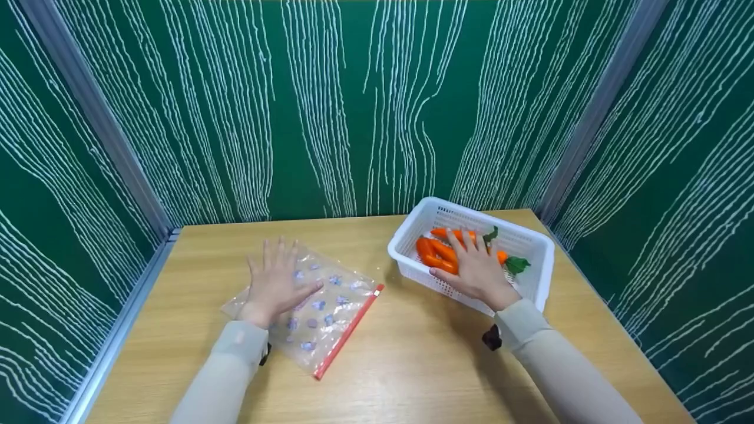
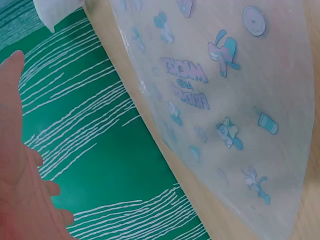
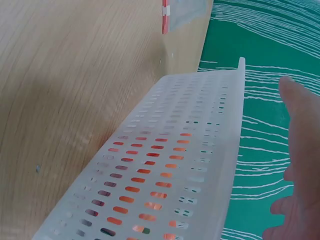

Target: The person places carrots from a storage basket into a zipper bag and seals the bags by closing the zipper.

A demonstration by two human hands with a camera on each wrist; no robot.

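My left hand [image 1: 275,287] is spread above a clear plastic zip bag [image 1: 347,288] that lies flat on the table. Cartoon prints cover the bag, and a red slider closure [image 1: 349,334] runs along its right edge. In the left wrist view the printed bag [image 2: 225,100] fills the right side, with the hand [image 2: 25,165] apart from it. My right hand [image 1: 476,272], fingers extended, is over a white perforated basket [image 1: 406,232]. Inside lie several orange peppers [image 1: 429,250] and green leaves [image 1: 517,264], partly hidden by the hand. The right wrist view shows the hand [image 3: 302,160] above the basket's rim.
A wooden table [image 1: 406,365] carries the bag at left and the basket at back right. Green walls [image 1: 377,118] with white wavy lines enclose it at the back and sides, joined by grey metal posts [image 1: 601,106].
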